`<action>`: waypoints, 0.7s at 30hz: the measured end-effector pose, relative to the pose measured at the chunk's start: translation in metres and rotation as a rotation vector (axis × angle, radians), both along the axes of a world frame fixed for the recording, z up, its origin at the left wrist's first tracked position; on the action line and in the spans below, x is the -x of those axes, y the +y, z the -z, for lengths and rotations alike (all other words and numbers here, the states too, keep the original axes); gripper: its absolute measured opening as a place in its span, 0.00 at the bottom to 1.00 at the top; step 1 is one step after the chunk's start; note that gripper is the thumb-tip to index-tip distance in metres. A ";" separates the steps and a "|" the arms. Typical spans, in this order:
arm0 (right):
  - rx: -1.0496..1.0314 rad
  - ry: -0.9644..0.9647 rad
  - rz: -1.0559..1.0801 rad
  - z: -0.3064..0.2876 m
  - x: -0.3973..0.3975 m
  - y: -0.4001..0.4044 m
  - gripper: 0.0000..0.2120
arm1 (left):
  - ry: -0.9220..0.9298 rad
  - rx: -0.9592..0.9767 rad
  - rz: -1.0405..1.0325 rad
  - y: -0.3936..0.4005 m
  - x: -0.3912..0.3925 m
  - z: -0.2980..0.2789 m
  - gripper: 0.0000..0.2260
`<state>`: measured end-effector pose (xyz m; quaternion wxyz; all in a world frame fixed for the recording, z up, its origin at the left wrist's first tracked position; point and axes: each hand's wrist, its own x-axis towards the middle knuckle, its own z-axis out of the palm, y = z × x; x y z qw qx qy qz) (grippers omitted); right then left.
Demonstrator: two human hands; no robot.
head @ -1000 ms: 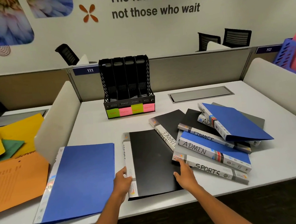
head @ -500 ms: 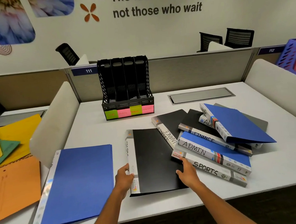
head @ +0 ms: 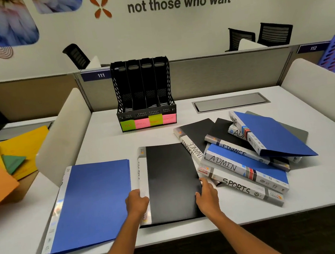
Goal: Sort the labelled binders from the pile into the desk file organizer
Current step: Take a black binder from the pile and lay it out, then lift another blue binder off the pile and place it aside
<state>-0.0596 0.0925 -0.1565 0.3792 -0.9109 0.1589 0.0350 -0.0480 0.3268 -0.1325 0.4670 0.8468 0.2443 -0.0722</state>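
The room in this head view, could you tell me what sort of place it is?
Most likely an open-plan office: numbered desk partitions, mesh office chairs behind them, and a motivational slogan on the wall.

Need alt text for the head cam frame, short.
Both hands, left hand and right hand, grip the side edges of a black binder lying flat on a white desk. A pile of labelled binders lies to its right; a black file organizer stands behind.

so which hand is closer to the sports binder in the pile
Right. The right hand grips the black binder's right edge, just beside the SPORTS binder. The left hand holds the black binder's spine, on the far side.
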 end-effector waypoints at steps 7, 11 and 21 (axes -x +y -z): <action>0.160 0.011 -0.090 -0.002 0.004 0.001 0.25 | 0.005 -0.051 0.035 -0.007 -0.003 -0.002 0.17; 0.187 -0.103 -0.043 -0.012 0.006 -0.009 0.20 | -0.075 -0.063 0.120 -0.023 -0.012 -0.012 0.28; 0.295 -0.354 0.129 -0.045 -0.001 -0.104 0.21 | -0.254 -0.026 0.356 -0.122 -0.040 -0.043 0.27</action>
